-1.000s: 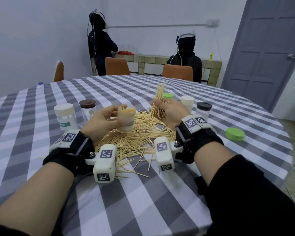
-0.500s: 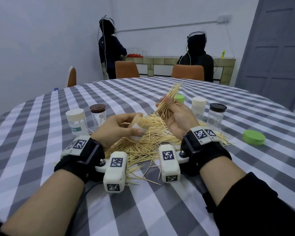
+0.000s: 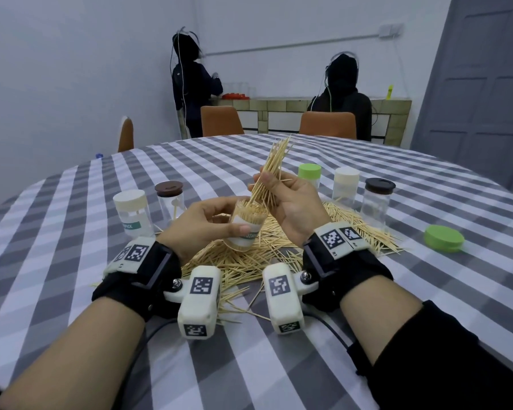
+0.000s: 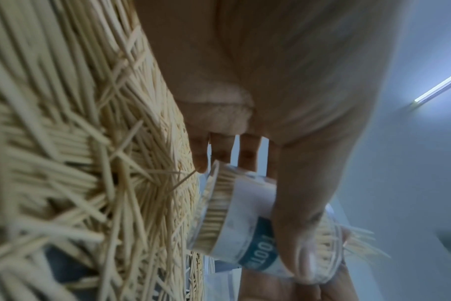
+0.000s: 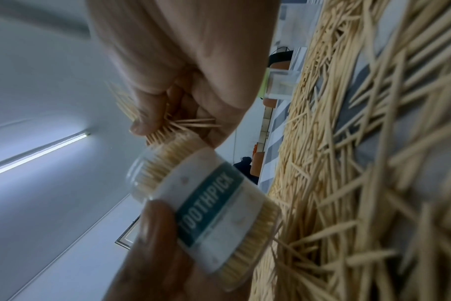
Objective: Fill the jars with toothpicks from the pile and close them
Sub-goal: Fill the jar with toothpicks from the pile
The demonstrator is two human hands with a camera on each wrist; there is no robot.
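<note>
— Above the pile [image 3: 249, 255], what had changed?
— Left hand [image 3: 202, 223] tilted the jar [image 3: 246, 229]; right hand [image 3: 290, 202], gripping a bundle [image 3: 271, 170], reached its mouth. Nearly full.

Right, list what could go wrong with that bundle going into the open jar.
1. The jar in the left hand already looks packed and is tilted; the bundle of toothpicks may jam at its mouth and spill.
2. The right hand grips the bundle near its lower end, and it fans out, so loose sticks could slip onto the pile.
3. Any sticks left proud of the rim may stop the green lid from closing.
</note>
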